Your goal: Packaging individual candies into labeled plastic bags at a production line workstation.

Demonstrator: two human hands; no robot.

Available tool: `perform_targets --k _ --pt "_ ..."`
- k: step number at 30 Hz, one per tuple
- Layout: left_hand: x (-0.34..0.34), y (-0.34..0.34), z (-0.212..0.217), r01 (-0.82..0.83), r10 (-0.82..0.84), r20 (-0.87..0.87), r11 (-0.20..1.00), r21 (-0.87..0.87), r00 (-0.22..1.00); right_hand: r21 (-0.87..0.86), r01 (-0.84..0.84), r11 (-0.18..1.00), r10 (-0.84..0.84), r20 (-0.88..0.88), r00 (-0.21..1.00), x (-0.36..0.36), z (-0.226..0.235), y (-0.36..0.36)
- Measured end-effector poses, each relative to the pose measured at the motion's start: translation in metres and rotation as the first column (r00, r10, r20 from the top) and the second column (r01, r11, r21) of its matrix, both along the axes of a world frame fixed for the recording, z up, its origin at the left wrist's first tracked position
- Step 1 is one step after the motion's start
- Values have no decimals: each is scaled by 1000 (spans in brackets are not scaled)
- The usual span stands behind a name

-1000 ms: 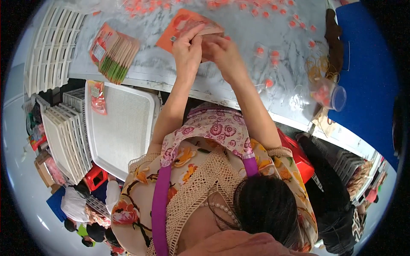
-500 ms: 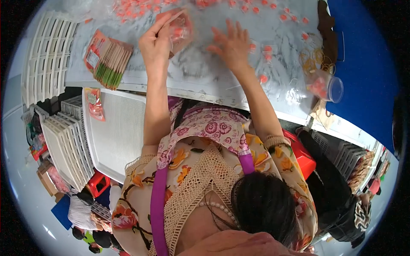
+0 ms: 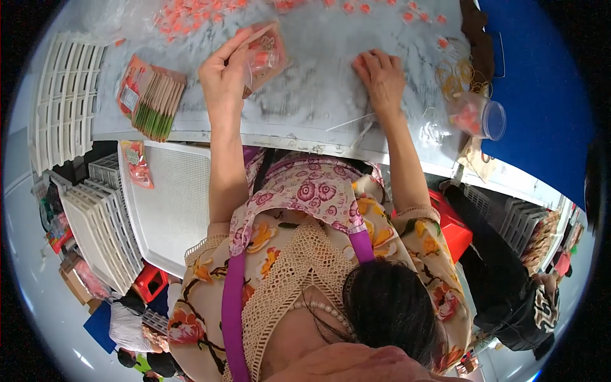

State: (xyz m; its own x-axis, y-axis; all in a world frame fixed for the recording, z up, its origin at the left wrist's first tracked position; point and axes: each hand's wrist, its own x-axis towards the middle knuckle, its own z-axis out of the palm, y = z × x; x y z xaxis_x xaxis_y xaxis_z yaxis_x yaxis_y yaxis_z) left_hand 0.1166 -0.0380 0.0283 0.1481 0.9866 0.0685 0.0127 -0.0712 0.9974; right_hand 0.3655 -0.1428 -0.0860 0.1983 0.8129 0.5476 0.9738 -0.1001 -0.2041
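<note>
While left hand (image 3: 224, 79) is holding small clear packet (image 3: 262, 56) with orange pieces above bench (image 3: 318, 105), fingers are clamping on packet edge. Right hand (image 3: 382, 79) is lying flat on bench, fingers together and pressing surface, holding nothing. Stack of flat packets (image 3: 151, 99) is lying left of left hand. Clear plastic cup (image 3: 478, 118) is lying on side near right hand. Loose orange pieces (image 3: 191, 25) are lying scattered at far edge.

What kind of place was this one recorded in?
Probably a small packing workshop: a left hand holds a clear packet over a worktable strewn with small orange pieces, beside a stack of filled packets and white trays.
</note>
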Motion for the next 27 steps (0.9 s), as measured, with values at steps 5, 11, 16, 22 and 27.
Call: perform_targets --k 5,11,16,22,27 --pt "0 -4 18 43 -41 52 999 -33 998 -49 -33 998 10 -406 914 43 5 3" --pt "-3 -10 21 39 -35 74 998 -53 997 -149 -335 930 213 -526 824 24 28 -72" --pt "9 -9 20 113 -106 85 990 -86 991 -89 -175 981 143 -286 947 -7 25 -91" --pt "26 -15 9 167 -164 31 981 -98 986 -27 89 996 -54 -946 321 -12 65 -43" --pt "41 -20 5 156 -140 -190 985 71 972 394 345 852 497 -816 -295 -67 137 14"
